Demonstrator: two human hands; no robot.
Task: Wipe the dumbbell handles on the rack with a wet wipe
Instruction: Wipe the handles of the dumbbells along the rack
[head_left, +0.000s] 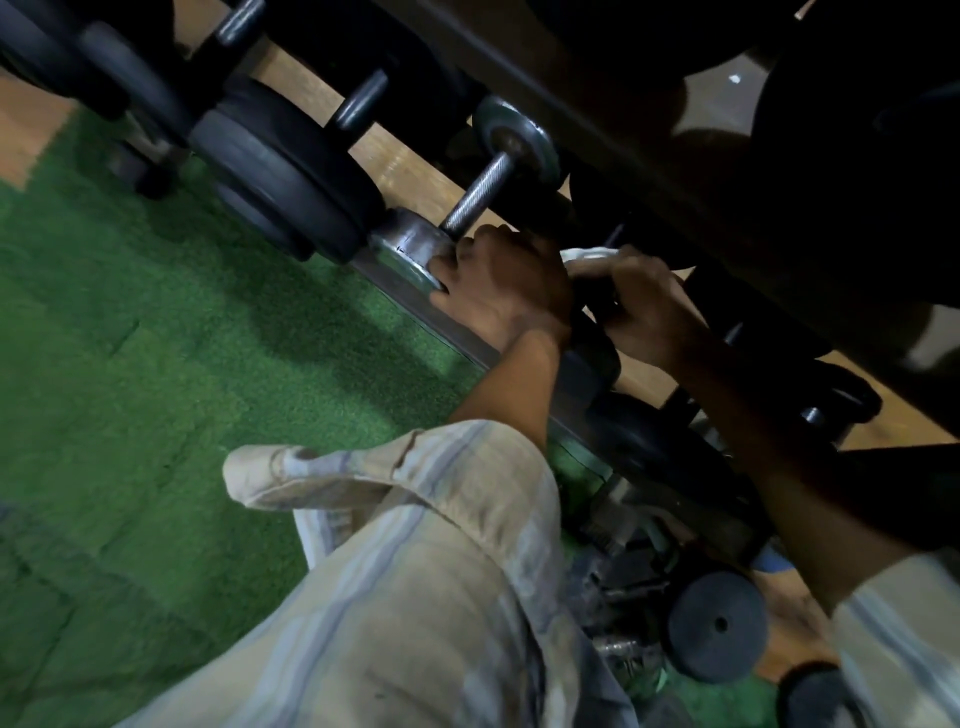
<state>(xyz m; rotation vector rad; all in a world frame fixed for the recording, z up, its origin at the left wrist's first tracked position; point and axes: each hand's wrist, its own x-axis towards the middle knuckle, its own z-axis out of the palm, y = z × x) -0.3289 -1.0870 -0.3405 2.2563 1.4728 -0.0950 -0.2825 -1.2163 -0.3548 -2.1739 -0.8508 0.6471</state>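
Observation:
A chrome dumbbell (483, 192) with a knurled handle lies across the lower rack rail (415, 306). My left hand (504, 286) grips its near chrome head, thumb by the base of the handle. Just to the right, my right hand (644, 306) is closed over a white wet wipe (587, 257), pressed around the handle of a dark dumbbell (597, 358). That handle is mostly hidden under my fingers and the wipe.
Black rubber dumbbells (280, 166) fill the rail to the left. The dark upper shelf (727, 156) overhangs my hands. Green turf (182, 389) lies in front of the rack, with wooden floor behind it. A loose black weight (717, 626) and clutter sit under the rack at the lower right.

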